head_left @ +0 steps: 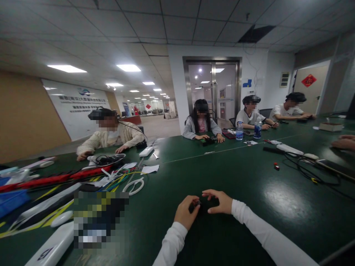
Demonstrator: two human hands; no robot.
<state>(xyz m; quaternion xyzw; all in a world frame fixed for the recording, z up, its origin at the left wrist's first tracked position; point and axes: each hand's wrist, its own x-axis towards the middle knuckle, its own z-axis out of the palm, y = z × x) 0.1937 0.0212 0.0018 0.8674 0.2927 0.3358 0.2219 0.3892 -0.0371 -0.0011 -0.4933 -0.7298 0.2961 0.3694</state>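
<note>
Low in the middle of the head view, my left hand (185, 213) is raised just over the dark green table (177, 173). Its thumb and forefinger pinch a small dark object (198, 203), mostly covered by the fingers and too small to name. My right hand (222, 202) faces it from the right, thumb and fingers curved apart with nothing visible between them. A narrow gap separates the two hands. White sleeves cover both forearms.
On the left lie a white coiled cable (134, 187), red strips (91, 172), a blue tray (13, 202) and a long white case (51, 245). Black cables (310, 171) and a small red-and-white piece (276, 166) lie right. Water bottles (257, 130) stand farther back; several people sit around.
</note>
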